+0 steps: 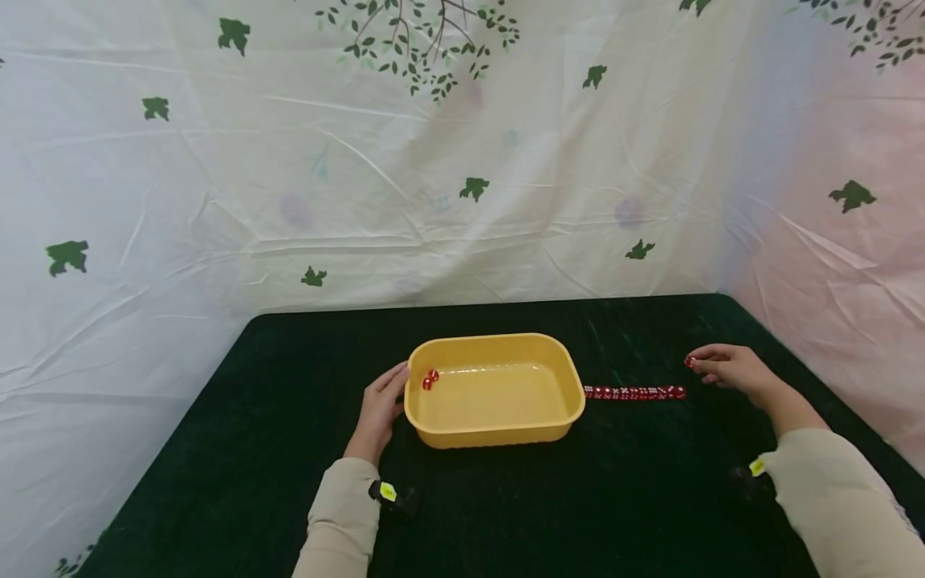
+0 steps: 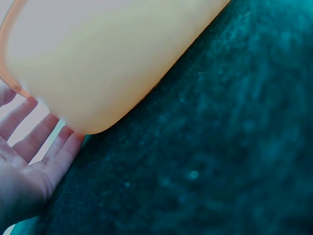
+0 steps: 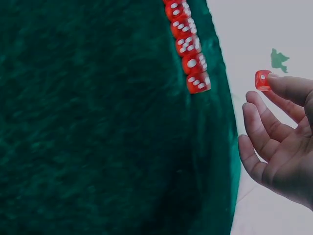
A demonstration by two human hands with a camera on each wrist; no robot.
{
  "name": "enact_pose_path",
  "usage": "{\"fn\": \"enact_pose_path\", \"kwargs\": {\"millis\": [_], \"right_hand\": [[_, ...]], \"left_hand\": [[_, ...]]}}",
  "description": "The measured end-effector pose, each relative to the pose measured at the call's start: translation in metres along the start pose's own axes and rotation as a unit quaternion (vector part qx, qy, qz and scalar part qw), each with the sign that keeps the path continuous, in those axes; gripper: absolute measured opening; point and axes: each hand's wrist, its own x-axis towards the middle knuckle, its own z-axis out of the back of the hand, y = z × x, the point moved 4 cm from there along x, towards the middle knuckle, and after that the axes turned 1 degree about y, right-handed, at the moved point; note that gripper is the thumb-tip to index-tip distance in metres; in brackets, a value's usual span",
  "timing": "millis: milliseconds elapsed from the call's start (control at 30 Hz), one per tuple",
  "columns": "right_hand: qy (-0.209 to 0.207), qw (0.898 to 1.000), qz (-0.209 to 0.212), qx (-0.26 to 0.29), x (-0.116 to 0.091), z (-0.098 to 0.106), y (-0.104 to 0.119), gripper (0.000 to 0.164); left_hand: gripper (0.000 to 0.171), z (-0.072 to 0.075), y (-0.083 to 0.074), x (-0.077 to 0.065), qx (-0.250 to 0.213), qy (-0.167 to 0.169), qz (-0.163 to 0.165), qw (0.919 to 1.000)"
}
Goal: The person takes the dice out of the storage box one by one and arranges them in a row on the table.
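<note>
A yellow plastic basin (image 1: 499,435) stands on the dark green cloth, with two red dice (image 1: 429,379) inside near its left wall. My left hand (image 1: 379,411) rests against the basin's left side; its straight fingers (image 2: 36,137) touch the outer wall. Off to the right, my right hand (image 1: 733,369) pinches a red die (image 3: 262,80) between thumb and index finger, above the table. The other fingers of that hand are loosely bent. A straight row of red dice (image 1: 636,392) runs right from the basin, its right end just below and left of the held die.
The dark green cloth (image 1: 303,482) covers the whole table. Behind and beside it hangs a pale curtain (image 1: 390,185) with green leaf prints. The basin's right rim overlaps the row's left end in the head view.
</note>
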Motion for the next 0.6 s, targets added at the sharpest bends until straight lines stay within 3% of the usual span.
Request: {"fn": "enact_pose_path", "kwargs": {"millis": [600], "right_hand": [[0.018,0.999,-0.029,0.029,-0.007,-0.016,-0.026,0.04]], "left_hand": [[0.049,0.0,-0.001,0.0,0.001,0.008,-0.001,1.0]]}}
